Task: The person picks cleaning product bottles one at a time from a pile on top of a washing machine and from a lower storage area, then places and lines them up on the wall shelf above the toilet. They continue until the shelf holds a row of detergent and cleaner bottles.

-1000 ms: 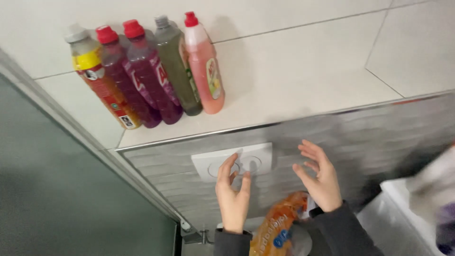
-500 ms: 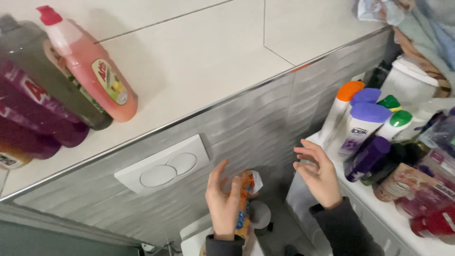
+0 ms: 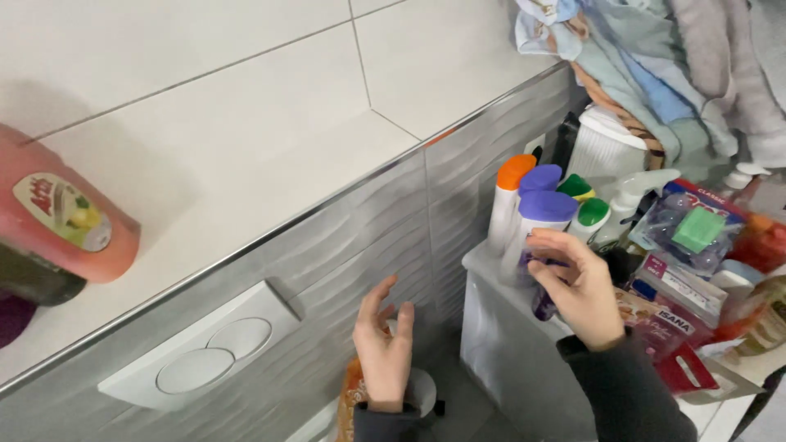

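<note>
Now two open, empty hands: left hand [image 3: 383, 354] idle, right hand [image 3: 578, 286] at five capped bottles [image 3: 536, 225].

Pale tiled ledge [image 3: 270, 155], grey wavy wall [image 3: 360, 237] w/ white flush plate [image 3: 205, 356].

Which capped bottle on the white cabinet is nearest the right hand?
The white bottle with the purple cap; the right hand reaches just before it, while orange-capped and green-capped bottles stand farther back.

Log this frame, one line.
left hand: open, empty, above orange pack | right hand: open, at purple-capped bottle | flush plate: untouched
</note>
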